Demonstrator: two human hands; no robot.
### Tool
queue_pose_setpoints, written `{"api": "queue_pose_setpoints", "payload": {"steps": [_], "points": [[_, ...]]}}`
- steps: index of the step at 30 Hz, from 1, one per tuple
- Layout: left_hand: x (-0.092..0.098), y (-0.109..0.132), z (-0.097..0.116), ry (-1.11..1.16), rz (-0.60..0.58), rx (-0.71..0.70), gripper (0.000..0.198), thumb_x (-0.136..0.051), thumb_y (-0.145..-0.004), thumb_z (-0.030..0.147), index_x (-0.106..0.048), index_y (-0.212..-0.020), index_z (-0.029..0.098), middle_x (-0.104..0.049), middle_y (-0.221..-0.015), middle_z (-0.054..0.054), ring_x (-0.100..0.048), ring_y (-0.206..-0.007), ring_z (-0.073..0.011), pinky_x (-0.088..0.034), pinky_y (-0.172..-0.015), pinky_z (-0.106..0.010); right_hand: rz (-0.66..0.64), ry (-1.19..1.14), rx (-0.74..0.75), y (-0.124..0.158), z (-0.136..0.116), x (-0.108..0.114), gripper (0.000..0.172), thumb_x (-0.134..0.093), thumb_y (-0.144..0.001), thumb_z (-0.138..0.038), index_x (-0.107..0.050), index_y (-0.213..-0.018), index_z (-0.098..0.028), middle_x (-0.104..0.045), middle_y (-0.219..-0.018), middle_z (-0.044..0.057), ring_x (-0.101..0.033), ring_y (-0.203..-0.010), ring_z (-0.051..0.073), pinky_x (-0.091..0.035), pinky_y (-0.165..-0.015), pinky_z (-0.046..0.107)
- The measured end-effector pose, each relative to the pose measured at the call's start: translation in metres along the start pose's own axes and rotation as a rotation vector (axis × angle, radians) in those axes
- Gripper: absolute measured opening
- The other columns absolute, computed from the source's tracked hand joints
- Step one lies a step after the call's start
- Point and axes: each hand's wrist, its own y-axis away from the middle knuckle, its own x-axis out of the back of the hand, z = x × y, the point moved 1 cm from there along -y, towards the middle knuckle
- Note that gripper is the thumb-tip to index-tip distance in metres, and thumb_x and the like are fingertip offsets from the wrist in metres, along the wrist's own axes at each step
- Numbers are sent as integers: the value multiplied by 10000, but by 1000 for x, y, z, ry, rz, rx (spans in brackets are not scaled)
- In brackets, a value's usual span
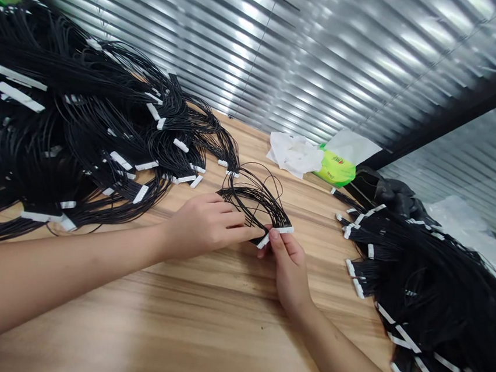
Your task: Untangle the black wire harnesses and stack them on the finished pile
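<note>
Black wire bundle (pixel 253 200) gripped by the left hand (pixel 203 228), its white connectors (pixel 277 230) pinched by the right hand (pixel 289 270), held clear of the wire heaps (pixel 72 138).

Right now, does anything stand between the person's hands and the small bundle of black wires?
Nothing visible does: the left hand and right hand both touch the small bundle of black wires.

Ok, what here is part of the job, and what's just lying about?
Job: left hand, right hand, wire harness, left harness pile, right harness pile.
Lying about: tissue, green packet, black bag.
</note>
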Motion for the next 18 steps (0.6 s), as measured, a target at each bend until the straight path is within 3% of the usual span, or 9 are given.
{"api": "queue_pose_setpoints", "payload": {"steps": [12,18], "points": [[-3,1,0,31,-39,5,261,-428,-941,170,-617,-1101,252,-662,-748,43,-581,-647,-94,-378,-580,-248,-29,44,24,-2,3,0,309,-588,-803,-478,-645,-836,-177,-582,-583,-28,-528,-582,137,-427,-618,278],[-2,0,6,104,-67,86,167,-451,-938,176,-608,-993,197,-679,-790,50,-582,-627,-105,-337,-529,-267,-100,127,38,-1,2,-2,327,-580,-814,-477,-577,-665,-186,-549,-594,-24,-504,-607,130,-411,-618,265]]}}
